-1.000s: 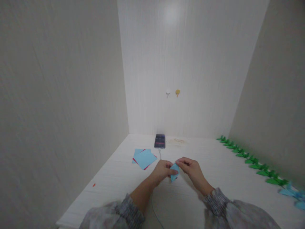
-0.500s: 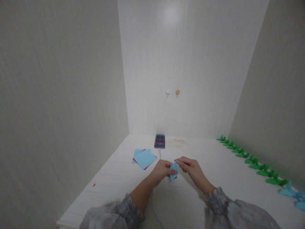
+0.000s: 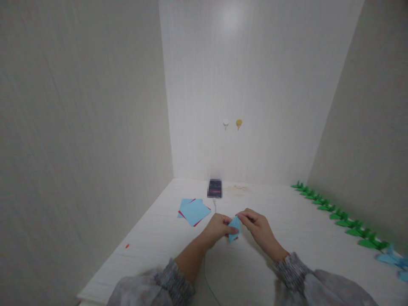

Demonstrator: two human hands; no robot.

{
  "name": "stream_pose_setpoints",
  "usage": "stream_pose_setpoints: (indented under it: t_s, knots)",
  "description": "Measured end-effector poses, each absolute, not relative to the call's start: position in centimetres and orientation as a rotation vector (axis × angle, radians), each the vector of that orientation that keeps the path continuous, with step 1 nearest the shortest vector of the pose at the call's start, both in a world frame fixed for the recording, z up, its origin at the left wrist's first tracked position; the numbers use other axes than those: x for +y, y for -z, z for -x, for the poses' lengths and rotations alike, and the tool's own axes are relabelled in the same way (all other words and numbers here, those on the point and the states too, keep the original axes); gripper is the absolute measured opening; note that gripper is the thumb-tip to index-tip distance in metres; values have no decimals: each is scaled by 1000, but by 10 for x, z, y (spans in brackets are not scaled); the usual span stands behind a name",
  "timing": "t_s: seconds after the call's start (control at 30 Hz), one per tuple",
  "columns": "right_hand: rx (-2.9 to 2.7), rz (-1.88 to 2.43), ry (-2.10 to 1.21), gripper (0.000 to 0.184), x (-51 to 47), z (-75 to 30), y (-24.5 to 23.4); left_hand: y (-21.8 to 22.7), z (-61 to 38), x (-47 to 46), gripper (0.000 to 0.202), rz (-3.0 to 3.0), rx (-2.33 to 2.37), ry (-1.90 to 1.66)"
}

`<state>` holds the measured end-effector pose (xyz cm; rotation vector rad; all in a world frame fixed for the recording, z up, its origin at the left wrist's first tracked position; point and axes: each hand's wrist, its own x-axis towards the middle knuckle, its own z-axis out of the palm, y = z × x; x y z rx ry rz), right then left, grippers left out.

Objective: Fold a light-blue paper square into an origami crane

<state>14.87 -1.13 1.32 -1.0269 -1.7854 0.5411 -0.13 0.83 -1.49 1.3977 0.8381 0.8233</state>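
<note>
A small folded piece of blue paper (image 3: 234, 225), roughly diamond-shaped, is held above the table between both hands. My left hand (image 3: 219, 226) grips its left side, the thumb lying across the front. At the paper's top corner, the fingertips of my right hand (image 3: 255, 223) are pinched together on it. A bit of red shows near its lower right edge. Left of my hands, square sheets of blue paper (image 3: 195, 212) with red edges lie overlapping on the table.
A phone (image 3: 215, 188) with a white cable (image 3: 208, 282) lies at the back of the white table (image 3: 153, 246). Along the right wall runs a row of green folded-paper pieces (image 3: 338, 216), with blue ones (image 3: 390, 257) nearest. A small red scrap (image 3: 127, 246) lies left. Two hooks (image 3: 239, 123) are on the wall.
The whole view has shifted very slightly. Both hands keep hold of the folded blue paper in nearly the same pose.
</note>
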Motion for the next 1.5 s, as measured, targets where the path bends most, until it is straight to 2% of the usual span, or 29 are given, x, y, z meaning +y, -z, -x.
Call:
stream_pose_setpoints:
  t_s: [0.17,0.5,1.1,1.4,1.5]
  knots:
    - [-1746,1049,-458,26,-11,-148,-13,13,0,8,24,-1422,905,-810]
    - [-1755,1069,-591,25,-8,-146,-8,15,1,9,22,-1509,964,-835]
    - [-1694,1058,-521,26,-11,-148,-13,15,2,9,25,-1537,1025,-792]
    - [-1787,1043,-557,19,-3,-146,-5,16,0,12,25,-1550,1050,-951]
    - [-1809,1017,-574,22,-5,-145,-6,17,-1,12,25,-1555,1059,-940]
